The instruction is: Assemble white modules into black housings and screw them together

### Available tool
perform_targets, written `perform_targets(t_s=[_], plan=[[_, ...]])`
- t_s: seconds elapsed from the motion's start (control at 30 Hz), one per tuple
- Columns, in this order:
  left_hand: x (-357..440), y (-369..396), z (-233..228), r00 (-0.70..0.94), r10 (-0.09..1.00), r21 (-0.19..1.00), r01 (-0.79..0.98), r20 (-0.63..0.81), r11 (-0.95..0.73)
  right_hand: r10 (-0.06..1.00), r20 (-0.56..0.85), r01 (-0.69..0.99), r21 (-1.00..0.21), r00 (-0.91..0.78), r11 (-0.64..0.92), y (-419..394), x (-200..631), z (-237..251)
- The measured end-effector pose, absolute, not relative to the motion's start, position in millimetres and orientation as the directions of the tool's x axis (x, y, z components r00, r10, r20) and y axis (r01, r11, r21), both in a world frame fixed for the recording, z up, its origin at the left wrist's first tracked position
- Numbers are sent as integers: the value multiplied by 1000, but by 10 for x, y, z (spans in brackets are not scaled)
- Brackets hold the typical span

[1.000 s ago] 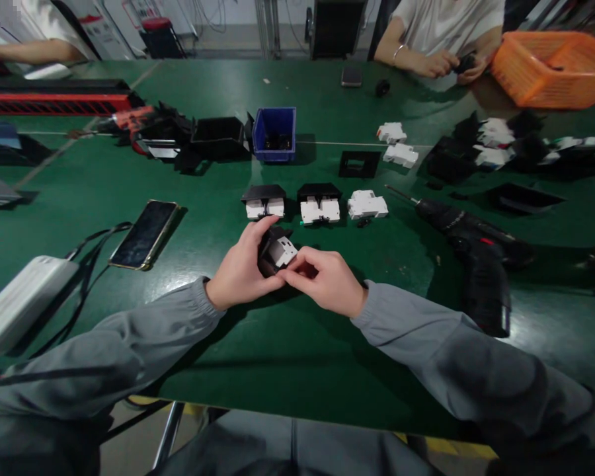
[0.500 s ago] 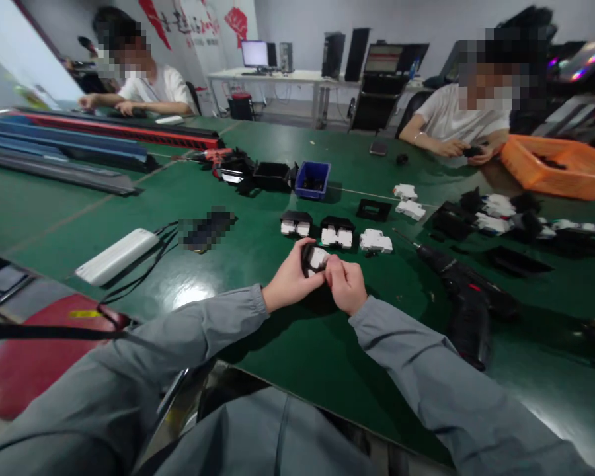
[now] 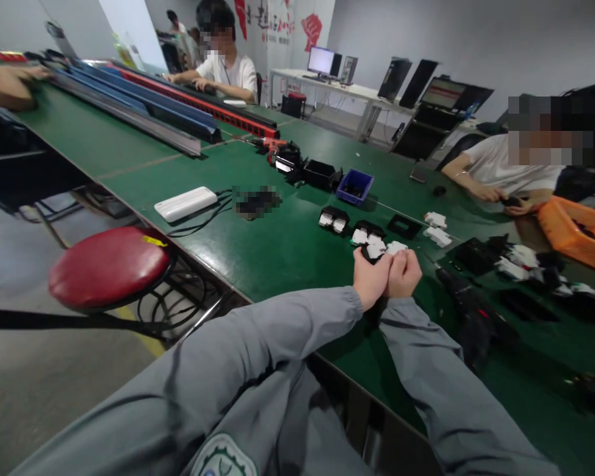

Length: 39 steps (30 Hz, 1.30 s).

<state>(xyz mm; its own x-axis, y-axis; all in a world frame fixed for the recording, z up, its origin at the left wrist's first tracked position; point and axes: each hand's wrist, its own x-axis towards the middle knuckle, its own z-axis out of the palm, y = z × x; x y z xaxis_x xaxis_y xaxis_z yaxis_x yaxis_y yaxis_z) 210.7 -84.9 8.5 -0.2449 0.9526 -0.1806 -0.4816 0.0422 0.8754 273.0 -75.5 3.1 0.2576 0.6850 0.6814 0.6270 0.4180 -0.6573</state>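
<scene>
My left hand (image 3: 371,279) is closed around a small black housing (image 3: 365,255) with a white block (image 3: 375,248), which looks like a circuit breaker, set in it. Pressed against the same piece from the right is my right hand (image 3: 403,274), its fingers curled and partly hidden. Just beyond my hands stands a black housing holding white breakers (image 3: 361,236); a similar housing (image 3: 334,221) is to its left. A loose white breaker (image 3: 396,246) lies right behind my right hand.
A black power drill (image 3: 473,311) lies to the right, near black parts (image 3: 476,254) and white breakers. Farther back are a flat black frame (image 3: 404,226), a blue bin (image 3: 356,186) and an orange basket (image 3: 582,231). On the left lie a white power bank (image 3: 186,203) and a phone (image 3: 258,202).
The camera has turned left and tilted, so the scene sits farther right and lower. My hands have closed more tightly together around the housing, and the right hand covers more of it.
</scene>
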Motion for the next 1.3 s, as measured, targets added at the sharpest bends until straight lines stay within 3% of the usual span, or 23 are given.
perform_targets(t_s=[0.17, 0.4, 0.5, 0.57, 0.63, 0.77, 0.93, 1.0, 1.1, 1.3], plan=[[2208, -752, 88, -162, 976, 880, -472, -147, 54, 664, 689, 735, -605, 292, 305, -752, 2882, 74], [2430, -646, 282, 59, 996, 906, -422, 62, -31, 555, 752, 835, -523, 356, 172, -912, 3055, 328], [2162, -669, 307, 279, 936, 919, -381, 214, -96, 604, 760, 878, -436, 241, 198, -1133, 3138, 431], [1782, -676, 261, 476, 819, 934, -304, 321, -189, 673, 734, 924, -316, 95, 215, -1304, 3264, 487], [1309, -657, 177, 590, 724, 934, -216, 358, -286, 715, 689, 973, -226, 121, 54, -1456, 3457, 536], [410, -528, 64, 623, 708, 927, -76, 332, -368, 752, 433, 858, -118, 497, -500, -1623, 3910, 599], [-148, -263, 94, 522, 821, 936, 112, 230, -334, 618, 170, 632, -39, 768, -774, -1647, 4266, 576], [-187, -192, 96, 457, 868, 956, 113, 192, -271, 597, -9, 595, -75, 802, -800, -1640, 4327, 558], [-165, -157, 83, 452, 878, 977, 64, 155, -205, 582, -214, 533, -247, 785, -809, -1624, 4358, 545], [-171, -170, 42, 483, 862, 978, 48, 156, -203, 506, -360, 290, -509, 783, -811, -1630, 4275, 527]])
